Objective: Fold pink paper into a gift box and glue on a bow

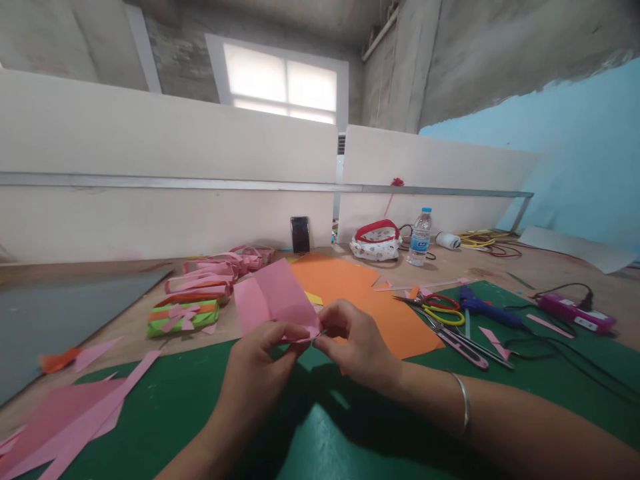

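Both my hands hold a folded pink sheet of paper just above the green cutting mat. My left hand pinches its lower edge with fingers closed. My right hand, a bangle on its wrist, pinches the same edge at the right corner. The paper stands up and leans away from me, with a crease down its left part.
Orange paper sheets lie behind my hands. Scissors, a blue glue gun and a pink tool with cable lie to the right. Pink strips, a green paper box and pink scraps lie left. A water bottle, pouch and phone stand at the back.
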Tool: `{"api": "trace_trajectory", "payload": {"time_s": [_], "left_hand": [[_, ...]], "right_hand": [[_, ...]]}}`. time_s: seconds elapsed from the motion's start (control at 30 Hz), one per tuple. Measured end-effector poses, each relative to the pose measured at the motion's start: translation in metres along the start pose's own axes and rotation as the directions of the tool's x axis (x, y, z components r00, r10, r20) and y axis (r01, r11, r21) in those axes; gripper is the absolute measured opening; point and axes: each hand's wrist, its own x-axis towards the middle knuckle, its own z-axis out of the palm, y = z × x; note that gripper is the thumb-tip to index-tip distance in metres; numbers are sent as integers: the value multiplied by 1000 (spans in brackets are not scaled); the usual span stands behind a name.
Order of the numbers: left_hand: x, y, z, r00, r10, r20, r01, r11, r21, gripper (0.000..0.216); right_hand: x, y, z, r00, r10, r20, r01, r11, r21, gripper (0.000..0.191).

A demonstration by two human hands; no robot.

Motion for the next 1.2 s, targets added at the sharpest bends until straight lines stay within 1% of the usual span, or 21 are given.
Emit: {"api": "trace_trajectory", "payload": {"time_s": [0.03, 0.1, 0.23, 0.33, 0.47, 0.63, 0.73, 0.8, 0.9, 1.03, 1.1, 1.2], "left_hand": [[0, 0, 0, 1000, 4, -4, -4, 1000, -2, 7], [1, 1, 1, 1000, 17, -4, -17, 1000, -16, 9], [1, 3, 1, 1000, 31, 3, -30, 998, -53, 11], [0, 4, -1, 999, 32, 9, -32, 997, -68, 12], [-1, 6, -3, 999, 37, 12, -37, 998, -50, 12], [-2, 3, -3, 999, 45, -25, -46, 999, -22, 12], [-3, 2, -2, 996, 59, -65, -61, 998, -19, 11], [-3, 2, -2, 994, 62, -88, -64, 998, -16, 10], [-4, 5, -3, 992, 60, -107, -62, 998, -21, 8], [-5, 9, -5, 992, 46, -116, -53, 997, -62, 9], [-5, 10, -5, 993, 41, -114, -51, 995, -86, 10], [-6, 11, -4, 992, 39, -116, -53, 992, -118, 12]], "right_hand": [[0, 1, 0, 1000, 13, -12, -12, 999, 41, 25], [1, 2, 1, 1000, 18, -17, -17, 997, 70, 31], [3, 3, 0, 1000, 25, 17, -26, 996, 85, 24], [2, 0, -1, 1000, 17, 0, -17, 997, 70, 20], [0, -3, -3, 996, -89, 0, 89, 994, -57, 10], [-1, -1, -4, 970, -242, -19, 233, 950, -208, 1], [0, 0, -3, 951, -307, -37, 295, 937, -188, 5], [0, -1, -3, 945, -325, -41, 316, 937, -150, 8], [0, -4, -3, 952, -298, -62, 290, 950, -120, 11], [-2, -8, -3, 974, -197, -113, 184, 975, -122, 11], [-2, -8, -2, 981, -164, -108, 155, 984, -88, 13], [-2, -5, -2, 990, -117, -82, 116, 993, -25, 22]]}}
